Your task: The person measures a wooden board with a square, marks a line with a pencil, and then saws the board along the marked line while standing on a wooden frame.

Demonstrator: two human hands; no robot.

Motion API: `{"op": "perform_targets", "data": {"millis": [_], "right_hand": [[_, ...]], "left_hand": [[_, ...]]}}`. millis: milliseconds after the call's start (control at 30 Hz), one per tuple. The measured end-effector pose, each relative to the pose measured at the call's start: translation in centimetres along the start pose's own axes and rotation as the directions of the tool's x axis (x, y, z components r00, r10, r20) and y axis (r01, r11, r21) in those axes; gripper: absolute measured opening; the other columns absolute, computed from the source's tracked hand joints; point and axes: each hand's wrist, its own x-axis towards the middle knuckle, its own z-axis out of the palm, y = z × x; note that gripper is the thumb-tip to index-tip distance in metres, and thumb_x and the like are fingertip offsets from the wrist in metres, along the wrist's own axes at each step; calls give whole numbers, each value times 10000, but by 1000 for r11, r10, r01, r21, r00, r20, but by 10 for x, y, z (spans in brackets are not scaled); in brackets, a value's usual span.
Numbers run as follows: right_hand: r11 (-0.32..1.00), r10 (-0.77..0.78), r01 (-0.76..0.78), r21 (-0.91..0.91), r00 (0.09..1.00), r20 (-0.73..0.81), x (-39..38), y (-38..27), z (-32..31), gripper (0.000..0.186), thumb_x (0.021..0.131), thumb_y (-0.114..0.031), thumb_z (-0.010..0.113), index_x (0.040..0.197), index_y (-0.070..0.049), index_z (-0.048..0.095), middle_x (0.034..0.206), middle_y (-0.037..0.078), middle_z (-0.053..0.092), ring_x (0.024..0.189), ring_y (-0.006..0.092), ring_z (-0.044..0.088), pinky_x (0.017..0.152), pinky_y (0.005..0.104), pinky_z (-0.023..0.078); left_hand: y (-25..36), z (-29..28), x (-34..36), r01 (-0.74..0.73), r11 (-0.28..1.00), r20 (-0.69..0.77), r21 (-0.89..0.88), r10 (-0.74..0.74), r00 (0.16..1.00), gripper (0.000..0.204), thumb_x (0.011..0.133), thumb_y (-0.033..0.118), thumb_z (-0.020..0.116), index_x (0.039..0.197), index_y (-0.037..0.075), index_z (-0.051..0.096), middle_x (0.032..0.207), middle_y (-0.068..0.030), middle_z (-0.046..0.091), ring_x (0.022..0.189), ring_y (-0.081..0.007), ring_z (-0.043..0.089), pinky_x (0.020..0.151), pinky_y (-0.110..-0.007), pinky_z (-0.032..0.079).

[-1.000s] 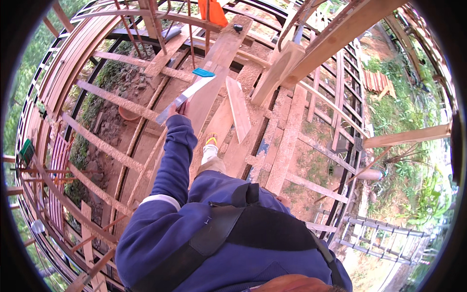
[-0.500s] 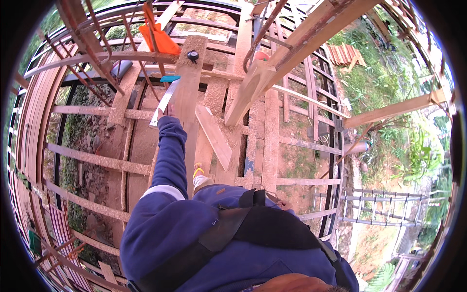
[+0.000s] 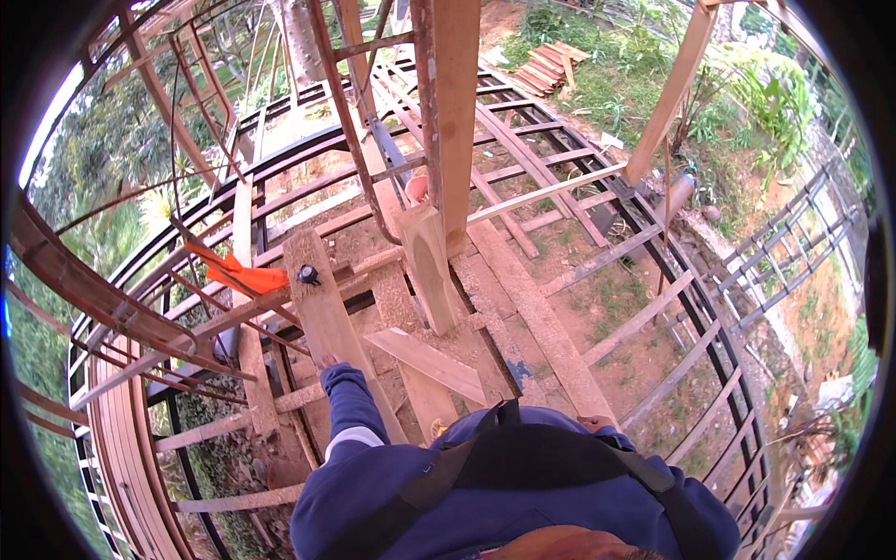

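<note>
**A left hand (image 3: 329,361) at the edge of a long plank (image 3: 341,322), amid open-air timber work**

A worker in a blue sweatshirt (image 3: 523,495) with black straps (image 3: 551,459) extends the left arm forward, elbow nearly straight, palm side low; the fingers lie at the plank's left edge, seemingly loosely spread, though whether they have hold of anything cannot be told; the right hand (image 3: 595,423) is drawn back by the waist (only a sliver shows past the sleeve), how far its fingers are open and what they hold impossible to tell.

One long plank runs ahead from beside the body, past the left hand; one short board (image 3: 429,362) with slanted ends lies diagonally to its right; one round black object (image 3: 308,274) sits near the plank's far end; one orange cloth (image 3: 238,273) hangs to the left of it; one thick timber piece (image 3: 429,266) stands just in front of one tall post (image 3: 457,121).

Sawdust coats the boards underfoot (image 3: 551,322), with reddish soil in the gaps between them; a dark lattice frame (image 3: 691,285) curves around the work area; beyond it lie one gas-style cylinder (image 3: 683,191), a heap of reddish slats (image 3: 551,67) and green growth (image 3: 616,98).
</note>
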Motion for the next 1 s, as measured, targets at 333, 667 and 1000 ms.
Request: {"op": "perform_targets", "data": {"millis": [333, 667, 1000], "right_hand": [[996, 49, -53, 65, 997, 61, 48, 34, 12, 341, 818, -330, 714, 1077, -113, 762, 965, 94, 755, 888, 239, 714, 844, 342, 559], [999, 26, -29, 13, 984, 176, 64, -33, -49, 389, 851, -286, 727, 1159, -49, 696, 917, 94, 722, 787, 197, 672, 750, 334, 546], [967, -242, 254, -12, 934, 263, 60, -165, -23, 440, 884, -232, 730, 1244, 0, 628, 858, 91, 686, 680, 153, 626, 643, 321, 526]], "left_hand": [[117, 42, 23, -358, 557, 220, 749, 300, 928, 274, 930, 275, 667, 1105, 69, 715, 813, -67, 694, 716, -230, 654, 665, -359, 552], [249, -120, -229, 135, -170, -31, 976, 505, 863, 283, 950, 153, 546, 1142, 65, 732, 860, -136, 747, 650, -238, 716, 650, -343, 581], [137, -168, -385, 142, -667, 174, 731, 384, 907, 563, 1034, 501, 417, 1277, 21, 583, 1264, -240, 626, 1146, -426, 601, 988, -503, 483]]}}
